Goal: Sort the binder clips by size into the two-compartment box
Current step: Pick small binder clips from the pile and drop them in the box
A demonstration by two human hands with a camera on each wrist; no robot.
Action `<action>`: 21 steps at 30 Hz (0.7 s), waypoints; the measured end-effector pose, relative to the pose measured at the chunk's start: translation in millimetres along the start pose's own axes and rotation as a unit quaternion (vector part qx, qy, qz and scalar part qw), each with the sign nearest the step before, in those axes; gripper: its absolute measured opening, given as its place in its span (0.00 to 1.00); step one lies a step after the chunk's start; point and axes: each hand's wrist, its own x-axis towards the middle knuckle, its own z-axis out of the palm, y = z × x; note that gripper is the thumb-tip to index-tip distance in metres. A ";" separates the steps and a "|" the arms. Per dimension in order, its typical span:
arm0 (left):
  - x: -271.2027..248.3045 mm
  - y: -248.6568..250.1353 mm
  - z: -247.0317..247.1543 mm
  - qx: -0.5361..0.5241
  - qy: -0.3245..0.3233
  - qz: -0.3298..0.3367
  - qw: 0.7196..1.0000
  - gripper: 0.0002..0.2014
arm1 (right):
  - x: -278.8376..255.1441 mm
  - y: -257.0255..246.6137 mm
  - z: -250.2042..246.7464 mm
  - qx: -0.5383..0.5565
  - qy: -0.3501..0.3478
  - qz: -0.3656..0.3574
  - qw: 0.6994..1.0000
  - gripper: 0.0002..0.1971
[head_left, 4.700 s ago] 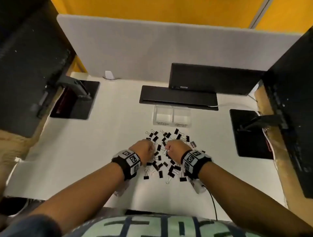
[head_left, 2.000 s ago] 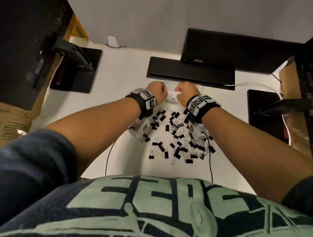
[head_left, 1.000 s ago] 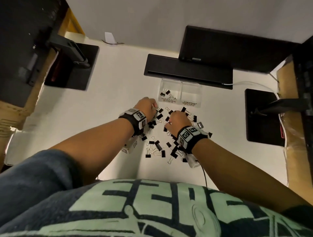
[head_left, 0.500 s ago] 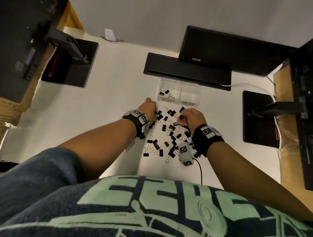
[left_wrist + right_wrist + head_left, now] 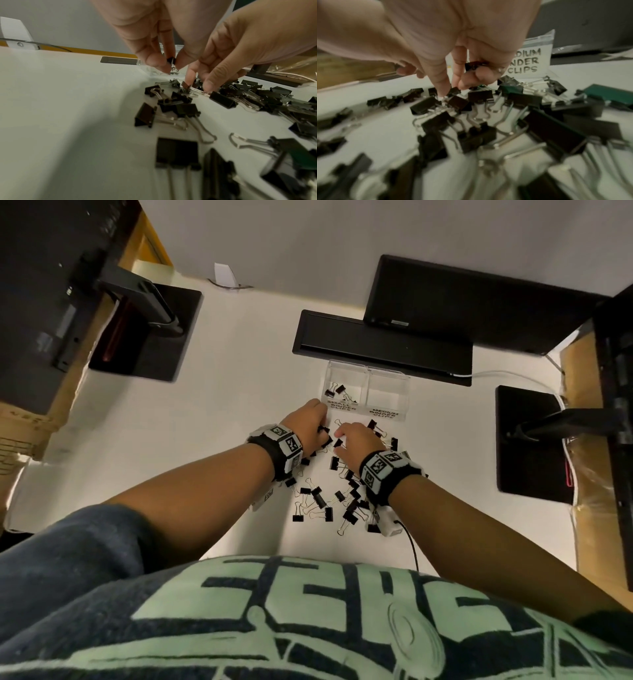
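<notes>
Black binder clips (image 5: 329,501) in two sizes lie scattered on the white desk. Behind them stands the clear two-compartment box (image 5: 406,392). Its left half, labelled SMALL, holds a few clips (image 5: 337,392); I see none in the right half, labelled MEDIUM (image 5: 527,60). My left hand (image 5: 313,422) hovers just in front of the box and pinches a small clip (image 5: 171,60) between thumb and fingertip (image 5: 152,59). My right hand (image 5: 342,436) is beside it, with a small clip (image 5: 473,65) tucked in its curled fingers while its fingertips (image 5: 443,89) touch another clip (image 5: 454,90) in the pile.
A black bar (image 5: 380,347) and a dark monitor (image 5: 479,302) sit right behind the box. Black stand bases lie at left (image 5: 147,330) and right (image 5: 531,440). A cable (image 5: 411,546) trails from my right wrist. Bare desk stretches to the left of the pile.
Both hands came back from the box to the pile. In the last half second my right hand turned palm down and shifted left toward my left hand.
</notes>
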 end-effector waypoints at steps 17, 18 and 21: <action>10.1 -10.4 13.3 0.094 -0.060 0.015 0.994 0.15 | 22.3 -14.2 -72.7 0.191 0.102 0.048 0.975 0.12; 10.2 -10.1 13.3 0.100 -0.060 0.015 0.993 0.14 | 29.0 -16.2 -80.8 0.204 0.108 0.054 0.971 0.12; 8.9 -8.3 12.2 0.120 -0.057 0.011 0.991 0.13 | 48.7 -22.3 -91.4 0.223 0.115 0.057 0.966 0.09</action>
